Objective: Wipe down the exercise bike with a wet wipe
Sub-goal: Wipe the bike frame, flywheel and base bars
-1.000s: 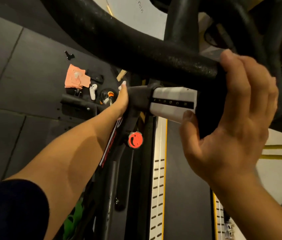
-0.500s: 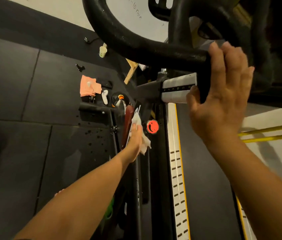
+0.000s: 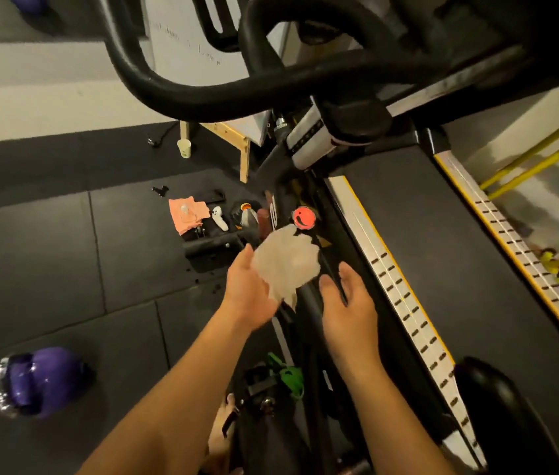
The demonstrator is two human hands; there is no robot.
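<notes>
Left hand [image 3: 247, 291] is seen raised over the bike frame [image 3: 309, 303], crumpled wet wipe [image 3: 285, 265] held at its fingers. Right hand [image 3: 348, 298] is set just beside, fingers loose, nothing held. Red knob [image 3: 304, 217] is noted beyond; handlebar [image 3: 202, 94] farthest.

One wide-angle camera sat on the person's head, above the black exercise bike frame [image 3: 309, 313], and faced steeply down and forward. The curved black foam handlebar [image 3: 202, 94] lay very close across the far top of the view. The dark rubber floor mats [image 3: 48, 269] lay well below on the left. The black treadmill belt [image 3: 442, 269] ran along the right, its straight edges bowed by the lens.
</notes>
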